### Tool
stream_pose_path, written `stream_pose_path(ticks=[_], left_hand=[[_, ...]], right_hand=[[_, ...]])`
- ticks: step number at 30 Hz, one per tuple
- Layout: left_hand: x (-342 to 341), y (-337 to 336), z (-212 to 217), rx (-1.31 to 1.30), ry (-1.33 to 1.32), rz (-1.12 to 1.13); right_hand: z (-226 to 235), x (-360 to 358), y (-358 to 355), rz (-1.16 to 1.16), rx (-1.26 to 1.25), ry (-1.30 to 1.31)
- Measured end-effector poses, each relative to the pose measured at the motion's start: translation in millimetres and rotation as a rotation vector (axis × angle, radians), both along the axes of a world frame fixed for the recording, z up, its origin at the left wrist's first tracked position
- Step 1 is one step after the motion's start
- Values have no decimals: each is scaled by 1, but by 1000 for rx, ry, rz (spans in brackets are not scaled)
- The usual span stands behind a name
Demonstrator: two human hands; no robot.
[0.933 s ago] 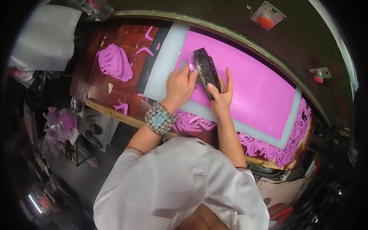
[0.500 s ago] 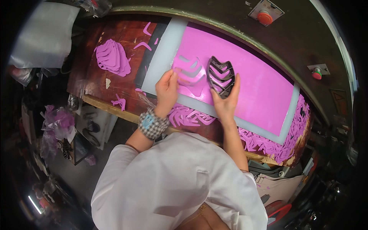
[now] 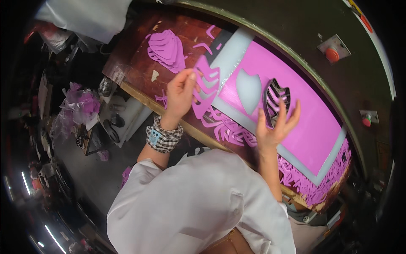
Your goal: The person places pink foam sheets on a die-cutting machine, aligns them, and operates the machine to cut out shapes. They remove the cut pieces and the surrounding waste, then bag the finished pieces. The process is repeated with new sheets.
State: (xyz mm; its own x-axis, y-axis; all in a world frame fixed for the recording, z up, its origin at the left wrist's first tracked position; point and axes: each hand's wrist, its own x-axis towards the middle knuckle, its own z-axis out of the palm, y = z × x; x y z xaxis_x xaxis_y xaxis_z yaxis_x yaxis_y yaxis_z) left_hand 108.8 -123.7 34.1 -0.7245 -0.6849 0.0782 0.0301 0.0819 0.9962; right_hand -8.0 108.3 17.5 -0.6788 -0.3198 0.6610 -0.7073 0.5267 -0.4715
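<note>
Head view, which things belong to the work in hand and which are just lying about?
Likely in use: slotted pink piece in the left hand; black die by the spread right hand; pink sheet; pale board under it; stacked pink pieces.

Apparently just lying about: heaped pink offcuts; crumpled clear plastic; grey sheet at upper left.

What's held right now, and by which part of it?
Left hand: the slotted pink piece, pinched at its left edge. Right hand: spread open by the black frame, holding nothing.
</note>
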Motion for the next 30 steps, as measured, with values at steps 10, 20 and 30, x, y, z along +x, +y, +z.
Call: stream_pose_path(ticks=[10, 20, 30], left_hand=[[5, 41, 6, 383, 145, -345], [4, -108, -12, -54, 315, 233], [-13, -189, -126, -231, -373, 867]], right_hand=[[10, 36, -57, 519, -528, -962], [-22, 13, 26, 270, -493, -764], [-37, -25, 79, -277, 103, -264]])
